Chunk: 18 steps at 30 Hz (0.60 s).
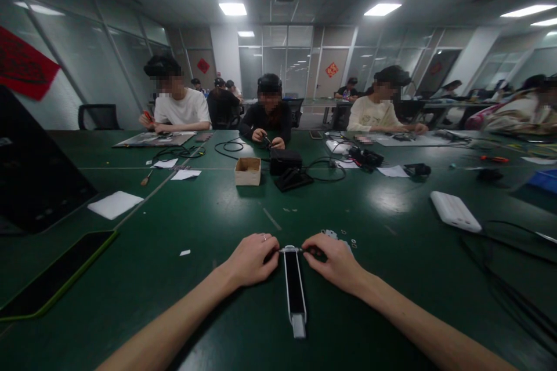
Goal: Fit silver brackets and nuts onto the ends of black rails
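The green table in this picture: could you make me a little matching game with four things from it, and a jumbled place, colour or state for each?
Things
1. phone
2. small box
3. power bank
4. long narrow piece

Descriptions
A. white, toward the right side
B. between the left hand and the right hand
C. bright green edge, lower left
D. tan, open at the top

Right pairs: 1-C, 2-D, 3-A, 4-B

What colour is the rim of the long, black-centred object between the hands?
The rim is white, in the head view.
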{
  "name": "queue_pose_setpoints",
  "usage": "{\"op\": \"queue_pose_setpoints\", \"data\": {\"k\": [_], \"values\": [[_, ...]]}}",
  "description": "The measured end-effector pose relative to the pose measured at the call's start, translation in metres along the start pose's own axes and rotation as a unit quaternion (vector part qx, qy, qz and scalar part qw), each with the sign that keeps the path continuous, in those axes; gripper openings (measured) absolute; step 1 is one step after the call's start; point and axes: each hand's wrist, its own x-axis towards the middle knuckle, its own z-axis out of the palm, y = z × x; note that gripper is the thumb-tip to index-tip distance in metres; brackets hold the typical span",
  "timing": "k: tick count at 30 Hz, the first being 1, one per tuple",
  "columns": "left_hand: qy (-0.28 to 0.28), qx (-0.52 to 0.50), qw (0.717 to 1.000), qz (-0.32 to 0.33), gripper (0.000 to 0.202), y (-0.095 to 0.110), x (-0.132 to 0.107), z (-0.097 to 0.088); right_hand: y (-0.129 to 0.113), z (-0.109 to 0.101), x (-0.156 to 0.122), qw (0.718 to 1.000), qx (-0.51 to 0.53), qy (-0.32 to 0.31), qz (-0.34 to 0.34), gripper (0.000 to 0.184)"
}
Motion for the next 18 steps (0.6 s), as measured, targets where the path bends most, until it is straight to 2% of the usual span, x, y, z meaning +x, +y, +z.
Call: {"op": "queue_pose_setpoints", "data": {"k": [10,18], "values": [[-0.005,0.003,1.0,-0.003,0.009,0.0029,0.0012,-0.0032,0.0048,0.0039,-0.0003,1.0,0.005,0.0,-0.009,0.014],[0.004,0.004,1.0,0.008,0.009,-0.0026,-0.0005,0.0029,0.0043,0.0032,0.0009,1.0,0.004,-0.001,-0.013,0.016]]}}
